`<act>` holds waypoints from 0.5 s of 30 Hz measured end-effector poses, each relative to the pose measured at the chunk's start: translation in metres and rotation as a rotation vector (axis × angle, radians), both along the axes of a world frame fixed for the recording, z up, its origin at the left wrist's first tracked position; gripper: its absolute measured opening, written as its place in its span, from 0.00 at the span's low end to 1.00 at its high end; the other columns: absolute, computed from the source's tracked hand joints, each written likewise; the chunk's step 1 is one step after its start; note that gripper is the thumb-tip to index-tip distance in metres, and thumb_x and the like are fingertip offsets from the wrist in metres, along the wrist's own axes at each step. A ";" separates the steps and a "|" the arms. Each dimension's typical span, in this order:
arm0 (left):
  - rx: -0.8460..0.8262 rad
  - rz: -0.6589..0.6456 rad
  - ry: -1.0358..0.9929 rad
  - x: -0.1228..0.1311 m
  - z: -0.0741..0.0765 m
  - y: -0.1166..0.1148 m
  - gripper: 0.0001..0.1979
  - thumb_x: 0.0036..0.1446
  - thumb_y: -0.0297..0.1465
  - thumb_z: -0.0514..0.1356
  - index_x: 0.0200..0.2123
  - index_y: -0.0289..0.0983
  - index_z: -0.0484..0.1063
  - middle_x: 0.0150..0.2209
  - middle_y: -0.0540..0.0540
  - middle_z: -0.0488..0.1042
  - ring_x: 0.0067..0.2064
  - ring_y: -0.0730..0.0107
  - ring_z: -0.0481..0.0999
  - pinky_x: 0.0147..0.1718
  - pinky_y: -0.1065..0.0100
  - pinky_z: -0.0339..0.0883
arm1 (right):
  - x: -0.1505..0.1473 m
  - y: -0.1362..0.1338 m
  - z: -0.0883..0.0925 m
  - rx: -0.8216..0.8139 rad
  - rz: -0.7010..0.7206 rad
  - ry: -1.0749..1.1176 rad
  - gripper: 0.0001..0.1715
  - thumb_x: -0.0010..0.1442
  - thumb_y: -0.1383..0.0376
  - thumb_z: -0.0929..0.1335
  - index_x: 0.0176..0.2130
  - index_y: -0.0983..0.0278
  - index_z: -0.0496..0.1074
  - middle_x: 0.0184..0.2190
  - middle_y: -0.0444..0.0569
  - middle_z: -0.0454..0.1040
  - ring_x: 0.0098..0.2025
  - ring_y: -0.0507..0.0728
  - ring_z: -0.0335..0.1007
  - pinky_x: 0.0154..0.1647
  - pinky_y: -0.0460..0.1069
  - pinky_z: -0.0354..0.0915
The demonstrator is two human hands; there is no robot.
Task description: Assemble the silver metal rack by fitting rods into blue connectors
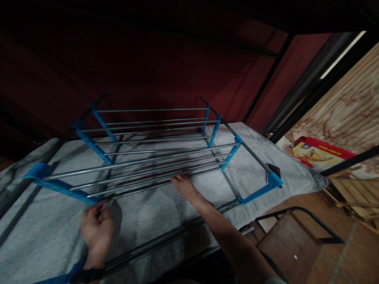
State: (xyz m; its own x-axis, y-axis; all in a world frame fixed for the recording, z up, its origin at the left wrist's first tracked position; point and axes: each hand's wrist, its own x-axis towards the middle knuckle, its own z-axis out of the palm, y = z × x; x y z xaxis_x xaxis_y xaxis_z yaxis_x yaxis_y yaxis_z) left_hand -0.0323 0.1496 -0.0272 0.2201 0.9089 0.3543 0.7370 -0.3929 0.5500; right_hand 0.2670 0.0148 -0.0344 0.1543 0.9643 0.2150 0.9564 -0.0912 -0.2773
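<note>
A rack of grey metal tubes (pixel 143 152) with blue plastic brackets (pixel 85 140) lies on a light grey cloth (pixel 154 213). My left hand (pixel 97 228) is closed at the left end of the nearest tube, beside the lower end of the front-left bracket (pixel 63 185). My right hand (pixel 184 186) has its fingers curled on the same tube, near its middle. The front-right blue bracket (pixel 257 193) stands apart from my hands, with no tubes running from it.
A phone (pixel 274 173) lies behind the front-right bracket. Loose tubes (pixel 177 228) run along the near edge. To the right are a chair (pixel 290 236) and a red and yellow box (pixel 321 152). A dark red wall (pixel 148 59) stands behind.
</note>
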 end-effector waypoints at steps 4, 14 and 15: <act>0.150 -0.300 0.277 0.023 0.010 -0.004 0.26 0.68 0.37 0.45 0.58 0.30 0.72 0.59 0.32 0.71 0.59 0.45 0.69 0.59 0.47 0.64 | 0.000 0.000 -0.002 0.017 -0.007 -0.011 0.14 0.68 0.69 0.67 0.53 0.60 0.74 0.53 0.50 0.74 0.57 0.59 0.67 0.61 0.55 0.62; 0.183 -0.499 0.556 0.045 -0.004 0.025 0.24 0.66 0.28 0.45 0.54 0.31 0.77 0.49 0.35 0.79 0.51 0.48 0.76 0.54 0.52 0.67 | 0.001 -0.006 -0.008 0.141 -0.025 0.083 0.16 0.67 0.70 0.66 0.53 0.60 0.75 0.52 0.51 0.75 0.55 0.60 0.69 0.60 0.56 0.65; 0.182 -0.512 0.549 0.044 -0.007 0.028 0.24 0.66 0.27 0.45 0.54 0.31 0.77 0.49 0.35 0.79 0.51 0.49 0.76 0.54 0.52 0.67 | 0.003 -0.012 -0.010 0.194 -0.047 0.126 0.18 0.67 0.71 0.66 0.54 0.59 0.74 0.53 0.51 0.75 0.55 0.60 0.69 0.60 0.56 0.65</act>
